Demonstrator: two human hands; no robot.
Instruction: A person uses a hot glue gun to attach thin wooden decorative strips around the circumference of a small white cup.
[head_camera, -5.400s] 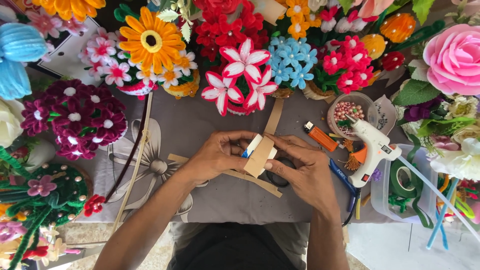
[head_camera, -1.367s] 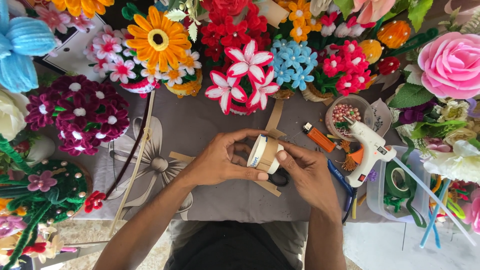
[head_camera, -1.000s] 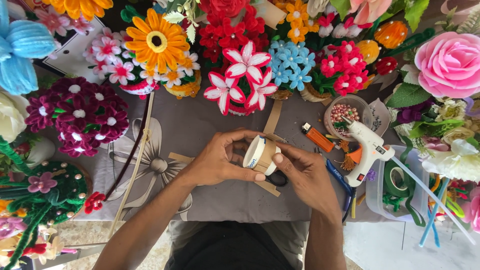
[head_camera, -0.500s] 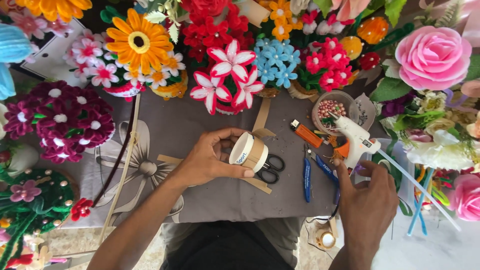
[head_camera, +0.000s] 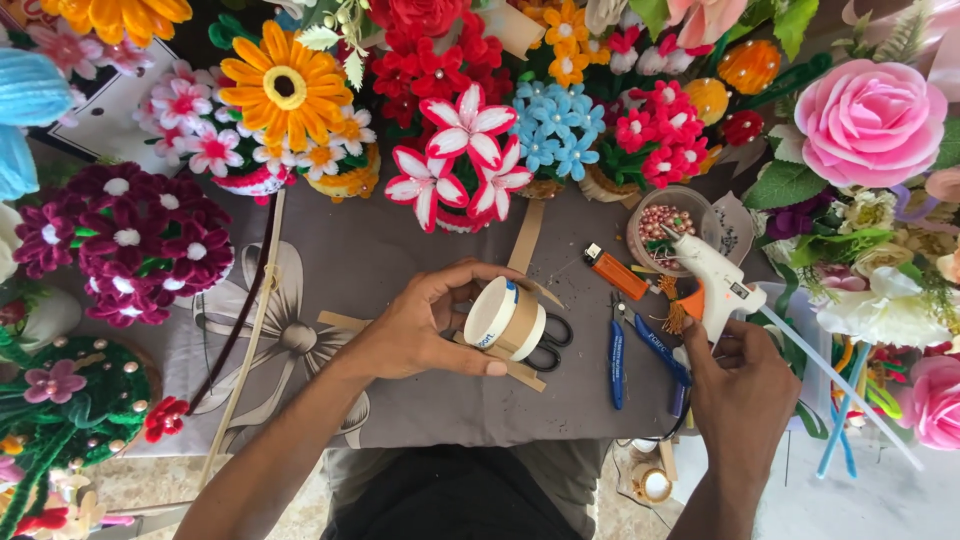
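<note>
From the head camera, the left hand (head_camera: 415, 335) holds a small round white tub wrapped with a brown paper band (head_camera: 505, 320) above the middle of the bench (head_camera: 400, 260), which is covered in grey cloth with a pale flower print. Its grip is clamped on the tub, fingers curled over the top and thumb pressed beneath. Black-handled scissors (head_camera: 548, 345) lie just behind the tub. The right hand (head_camera: 745, 385) is well apart to the right, its fingers closed around the handle of a white glue gun (head_camera: 715, 280) that stands with its nozzle pointing up-left towards a small bowl of pink beads (head_camera: 662, 220). Blue-handled pliers (head_camera: 640, 345) lie between the two hands, an orange lighter (head_camera: 615, 272) just beyond them. Bright handmade flowers ring the bench: a pink rose (head_camera: 868, 120) at the right, an orange daisy (head_camera: 285, 85) at the back
</note>
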